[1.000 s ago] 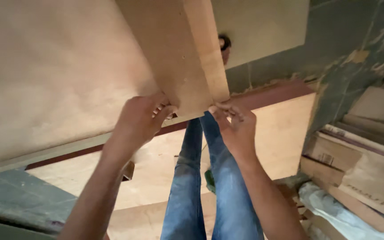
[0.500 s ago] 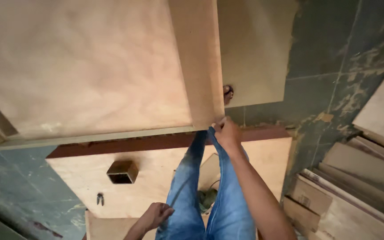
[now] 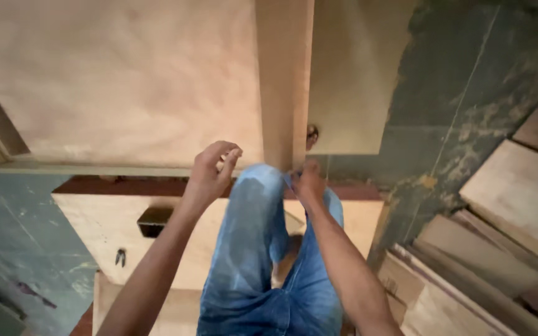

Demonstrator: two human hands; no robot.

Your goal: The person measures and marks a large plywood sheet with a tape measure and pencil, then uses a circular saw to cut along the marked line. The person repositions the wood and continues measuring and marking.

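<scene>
The left hand [image 3: 210, 169] is coming back up from down by the knee, where it hung half a second ago, and is arriving at the near end of the narrow plywood board [image 3: 281, 81]. Its fingers are curling, thumb and fingertips pinched toward each other just beside the board's end; whether they are actually gripping the edge I cannot tell. The right hand [image 3: 308, 185] is staying where it was, fingers closed on the board's lower corner. The board is standing on edge against the large plywood sheet [image 3: 113, 81], running away from the blue-jeaned legs [image 3: 259, 249]. By the look of it, the board is placed but not yet fixed: both hands are needed to steady it. Below, a small dark box [image 3: 155, 221] is lying on a pale panel [image 3: 94, 218], and offcut planks [image 3: 499, 249] are stacking up at right.
</scene>
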